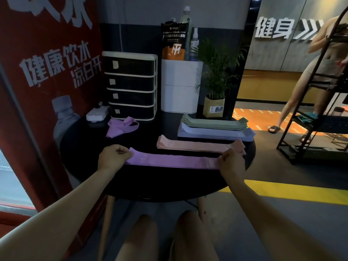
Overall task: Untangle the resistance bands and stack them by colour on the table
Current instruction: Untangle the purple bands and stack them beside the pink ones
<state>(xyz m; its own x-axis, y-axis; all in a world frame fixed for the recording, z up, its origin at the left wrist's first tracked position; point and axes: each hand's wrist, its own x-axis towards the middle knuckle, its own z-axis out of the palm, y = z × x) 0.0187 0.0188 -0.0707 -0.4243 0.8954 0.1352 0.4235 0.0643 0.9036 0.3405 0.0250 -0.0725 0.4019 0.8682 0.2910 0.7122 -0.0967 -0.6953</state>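
A single wide-angle view from a camera worn on the person's head, looking forward and steeply down. The near edge of a round black table (160,187) sits close below, with the person's knees beneath it.

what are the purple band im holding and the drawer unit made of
Purple band: looks like thin matte stretch rubber or latex; it lies flat and limp between both hands. Drawer unit: probably plastic, with a smooth cream frame and dark, slightly glossy drawer fronts.
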